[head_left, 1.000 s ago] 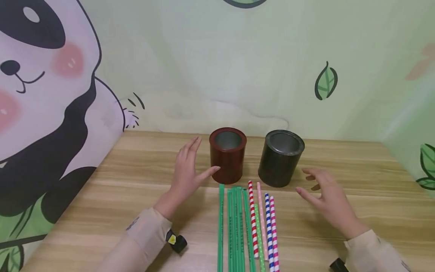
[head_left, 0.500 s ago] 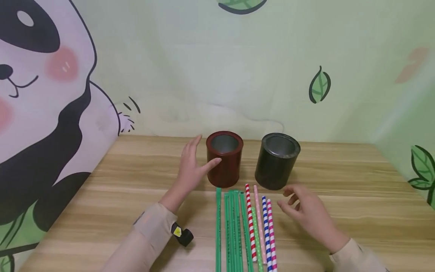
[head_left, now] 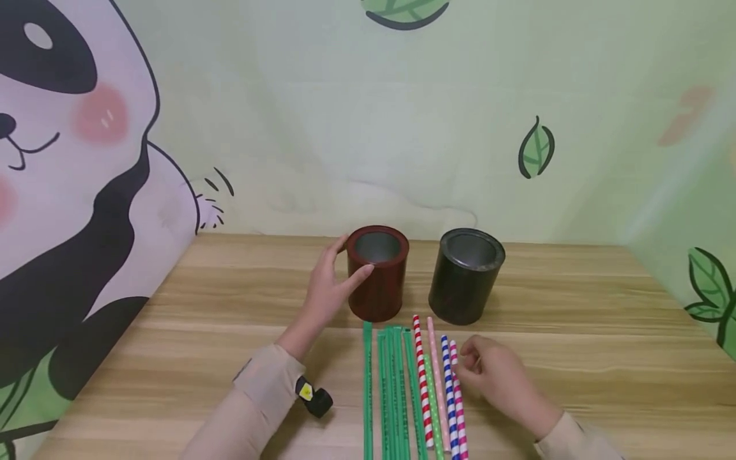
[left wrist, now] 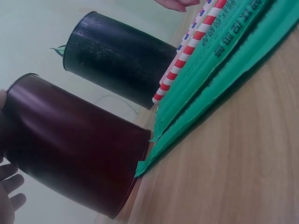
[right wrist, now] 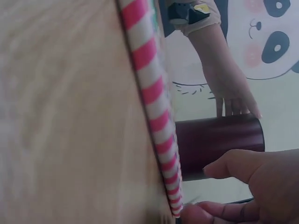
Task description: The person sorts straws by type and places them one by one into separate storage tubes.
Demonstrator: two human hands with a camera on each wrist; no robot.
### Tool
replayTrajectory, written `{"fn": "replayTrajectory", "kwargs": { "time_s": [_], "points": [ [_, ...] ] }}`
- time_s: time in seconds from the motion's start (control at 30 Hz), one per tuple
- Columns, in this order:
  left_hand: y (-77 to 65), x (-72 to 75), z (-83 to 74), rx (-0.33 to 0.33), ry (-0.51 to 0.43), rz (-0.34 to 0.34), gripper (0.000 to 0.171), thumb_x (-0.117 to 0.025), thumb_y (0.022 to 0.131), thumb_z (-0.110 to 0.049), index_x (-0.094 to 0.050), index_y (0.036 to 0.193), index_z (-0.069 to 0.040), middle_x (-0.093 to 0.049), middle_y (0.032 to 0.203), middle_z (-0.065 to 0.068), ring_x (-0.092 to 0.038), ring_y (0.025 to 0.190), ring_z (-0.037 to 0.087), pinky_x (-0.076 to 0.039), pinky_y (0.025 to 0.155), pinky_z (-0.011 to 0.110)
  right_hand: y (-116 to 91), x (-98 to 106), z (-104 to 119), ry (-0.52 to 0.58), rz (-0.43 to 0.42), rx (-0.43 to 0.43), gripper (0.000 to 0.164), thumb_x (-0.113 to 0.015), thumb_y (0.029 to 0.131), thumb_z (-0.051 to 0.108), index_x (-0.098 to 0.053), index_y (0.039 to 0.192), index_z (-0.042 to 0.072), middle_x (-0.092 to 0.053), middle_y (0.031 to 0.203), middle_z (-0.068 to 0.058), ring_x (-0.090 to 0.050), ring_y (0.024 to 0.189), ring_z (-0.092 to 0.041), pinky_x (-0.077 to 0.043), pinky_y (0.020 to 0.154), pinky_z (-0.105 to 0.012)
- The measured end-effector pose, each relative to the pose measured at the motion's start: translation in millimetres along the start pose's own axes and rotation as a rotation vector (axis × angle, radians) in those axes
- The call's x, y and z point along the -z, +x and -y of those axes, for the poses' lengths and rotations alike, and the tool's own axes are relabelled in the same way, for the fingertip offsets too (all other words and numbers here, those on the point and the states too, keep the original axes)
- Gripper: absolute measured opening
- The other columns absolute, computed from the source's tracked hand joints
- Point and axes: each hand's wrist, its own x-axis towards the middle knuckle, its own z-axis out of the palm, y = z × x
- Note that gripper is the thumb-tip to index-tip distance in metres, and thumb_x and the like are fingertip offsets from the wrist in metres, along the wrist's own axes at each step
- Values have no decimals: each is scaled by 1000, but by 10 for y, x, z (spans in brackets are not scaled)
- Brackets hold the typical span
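Gap between dark red cup (head_left: 376,294) and black cup (head_left: 464,287), straws (head_left: 437,377) lying before it — wide room over tabletop (head_left: 592,306) farther right

Panda-printed wall (head_left: 310,115) behind wooden table (head_left: 575,294)

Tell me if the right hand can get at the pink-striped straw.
Probably yes: the right hand is beside the pink-striped straw, which lies outermost on that side, and nothing shows between them.
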Motion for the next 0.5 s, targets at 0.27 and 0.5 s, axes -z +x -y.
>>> {"fn": "replayTrajectory", "kwargs": {
  "time_s": [0.27, 0.5],
  "points": [
    [43, -37, 32, 13, -101, 28, 79, -68, 86, -42, -29, 150, -17, -43, 149, 3, -39, 138, 22, -30, 115, 50, 5, -93, 13, 20, 52, -62, 21, -70, 82, 13, -58, 97, 3, -53, 64, 2, -46, 49, -9, -39, 46, -21],
    [54, -68, 62, 15, -149, 44, 77, -69, 88, -30, -27, 150, -14, -45, 145, 8, -40, 136, 24, -28, 115, 47, -7, -123, 30, 9, 86, -126, 26, -71, 83, 12, -57, 103, 1, -53, 64, 0, -48, 48, -11, -39, 43, -22]
  ]
}}
